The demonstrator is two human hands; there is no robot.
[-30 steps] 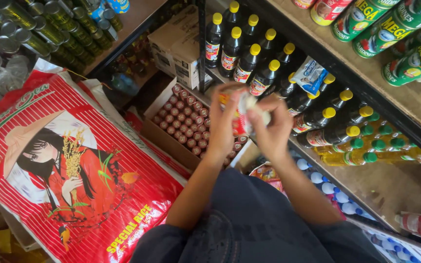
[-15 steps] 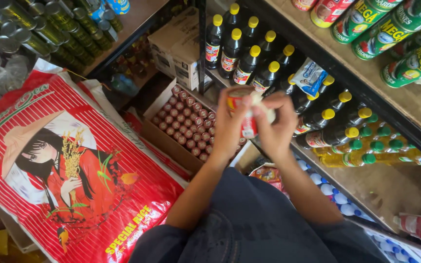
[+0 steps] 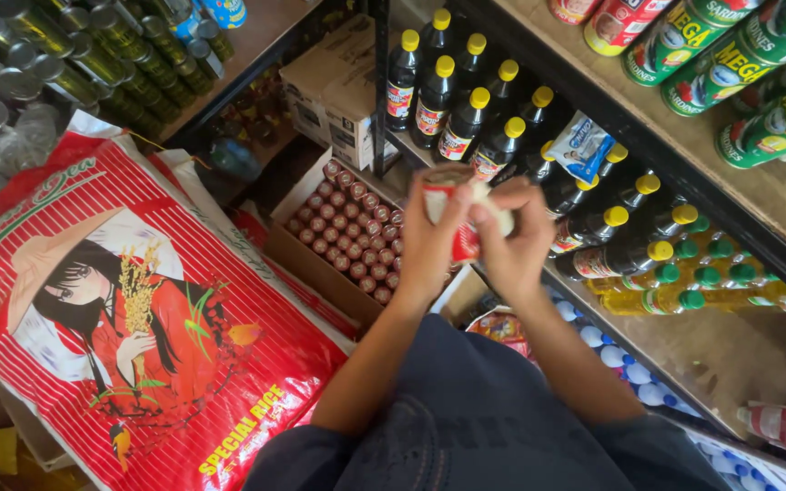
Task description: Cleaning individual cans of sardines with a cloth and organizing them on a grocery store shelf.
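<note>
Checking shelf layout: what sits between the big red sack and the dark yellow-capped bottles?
In the head view, an open carton of red-capped bottles lies between the red sack and the dark bottles.

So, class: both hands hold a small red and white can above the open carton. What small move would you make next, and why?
Probably lower the can into a gap in the carton. Left hand and right hand both grip it directly above the rows of similar small cans, and the shelf of dark bottles looks full.
</note>
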